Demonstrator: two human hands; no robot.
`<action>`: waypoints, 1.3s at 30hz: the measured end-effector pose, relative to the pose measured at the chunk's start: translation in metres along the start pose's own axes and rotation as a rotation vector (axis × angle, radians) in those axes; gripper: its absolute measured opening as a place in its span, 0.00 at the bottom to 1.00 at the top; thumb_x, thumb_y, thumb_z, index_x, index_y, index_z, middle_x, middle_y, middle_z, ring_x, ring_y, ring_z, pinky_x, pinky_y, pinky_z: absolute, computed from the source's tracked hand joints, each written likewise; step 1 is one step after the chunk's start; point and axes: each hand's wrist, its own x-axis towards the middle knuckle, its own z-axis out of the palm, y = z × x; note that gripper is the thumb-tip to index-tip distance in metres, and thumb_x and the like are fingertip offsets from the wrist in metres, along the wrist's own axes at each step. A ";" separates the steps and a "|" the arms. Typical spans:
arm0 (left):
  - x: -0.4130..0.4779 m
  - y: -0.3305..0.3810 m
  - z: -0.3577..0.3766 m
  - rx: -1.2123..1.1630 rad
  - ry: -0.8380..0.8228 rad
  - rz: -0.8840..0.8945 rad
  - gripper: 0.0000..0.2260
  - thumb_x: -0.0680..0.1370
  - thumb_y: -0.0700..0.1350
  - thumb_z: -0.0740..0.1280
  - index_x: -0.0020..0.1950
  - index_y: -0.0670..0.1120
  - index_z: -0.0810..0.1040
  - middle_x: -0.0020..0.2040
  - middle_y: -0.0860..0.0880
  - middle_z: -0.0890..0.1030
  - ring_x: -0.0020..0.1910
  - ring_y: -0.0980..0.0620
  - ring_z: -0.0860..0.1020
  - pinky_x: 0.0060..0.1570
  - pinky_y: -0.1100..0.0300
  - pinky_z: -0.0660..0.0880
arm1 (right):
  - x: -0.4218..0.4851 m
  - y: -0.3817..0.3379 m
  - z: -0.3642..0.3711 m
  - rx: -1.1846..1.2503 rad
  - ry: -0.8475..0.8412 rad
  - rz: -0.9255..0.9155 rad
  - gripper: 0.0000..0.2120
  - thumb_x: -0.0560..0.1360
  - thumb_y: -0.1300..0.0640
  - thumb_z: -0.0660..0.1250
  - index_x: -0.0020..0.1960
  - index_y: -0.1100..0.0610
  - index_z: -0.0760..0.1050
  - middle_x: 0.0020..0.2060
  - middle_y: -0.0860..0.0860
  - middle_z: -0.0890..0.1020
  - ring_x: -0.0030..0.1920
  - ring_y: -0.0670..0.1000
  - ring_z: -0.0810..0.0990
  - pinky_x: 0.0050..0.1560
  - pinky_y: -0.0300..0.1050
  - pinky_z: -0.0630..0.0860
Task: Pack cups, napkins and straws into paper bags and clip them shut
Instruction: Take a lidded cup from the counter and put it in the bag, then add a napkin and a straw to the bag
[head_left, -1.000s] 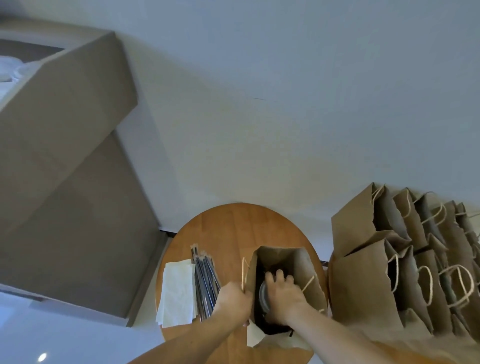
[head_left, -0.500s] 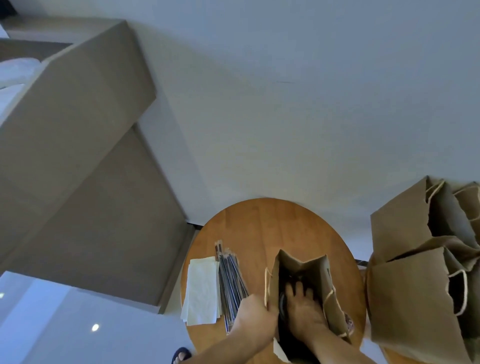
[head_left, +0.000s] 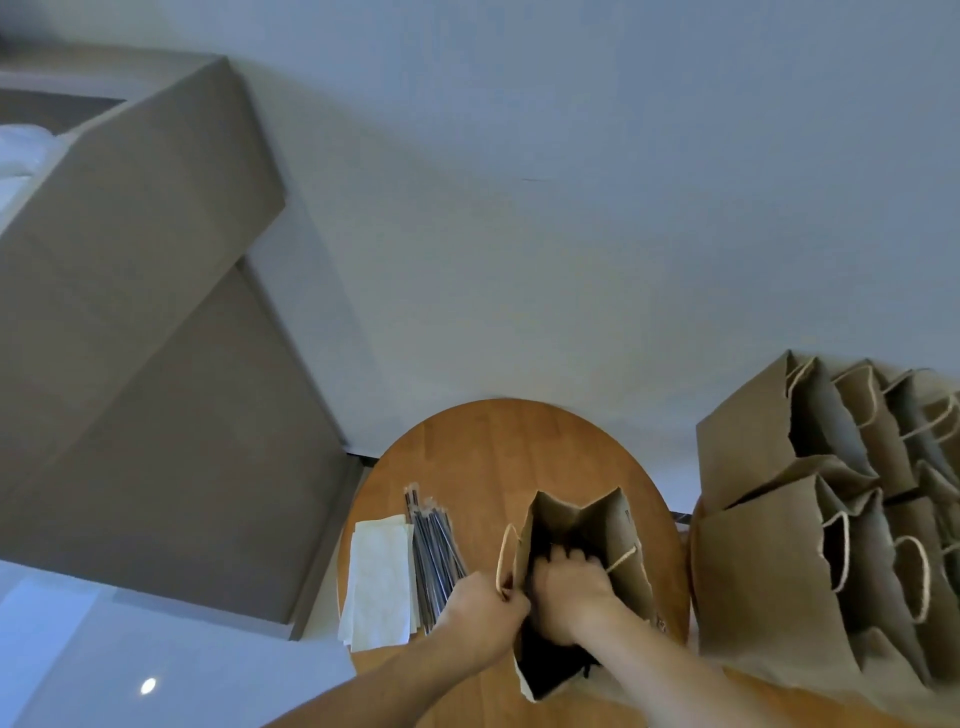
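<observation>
Round wooden counter (head_left: 519, 457) under a pale wall, and the open paper bag (head_left: 618, 525) stands on it. Now the left hand (head_left: 485, 608) pinches the bag's left rim beside the twine handle, while the right hand (head_left: 569, 587) is sunk into the mouth, fingers curled; round what, I cannot tell. That thin paper looks light and quick to crease or tear, so the folded rim is the place to grip. Straws (head_left: 434, 556) and napkins (head_left: 376, 582) lie left of the bag, probably featherlight; spare bags (head_left: 769, 519) crowd its right.

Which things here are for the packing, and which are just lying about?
For the job: bag, gripped by left hand, right hand inside; napkins; straws; spare bags.
Just there: table; grey furniture.
</observation>
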 end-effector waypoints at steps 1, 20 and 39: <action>-0.001 0.002 -0.003 0.026 -0.018 0.013 0.08 0.79 0.49 0.65 0.48 0.47 0.82 0.44 0.43 0.84 0.43 0.45 0.84 0.45 0.53 0.83 | -0.010 0.003 -0.013 -0.031 0.016 -0.040 0.18 0.74 0.49 0.66 0.62 0.53 0.74 0.54 0.55 0.78 0.60 0.61 0.75 0.64 0.62 0.65; -0.009 0.011 -0.136 0.452 0.044 0.250 0.18 0.76 0.47 0.65 0.66 0.47 0.75 0.57 0.47 0.81 0.54 0.50 0.78 0.53 0.55 0.77 | -0.073 0.000 -0.141 0.504 0.504 -0.211 0.12 0.80 0.53 0.62 0.61 0.51 0.77 0.53 0.44 0.78 0.51 0.46 0.77 0.50 0.40 0.75; 0.049 -0.157 -0.175 -0.004 0.264 -0.202 0.12 0.80 0.45 0.62 0.62 0.47 0.77 0.44 0.56 0.77 0.42 0.58 0.75 0.38 0.67 0.72 | 0.122 -0.185 0.034 0.740 0.109 0.176 0.16 0.77 0.47 0.63 0.36 0.54 0.65 0.27 0.47 0.69 0.26 0.47 0.70 0.25 0.39 0.62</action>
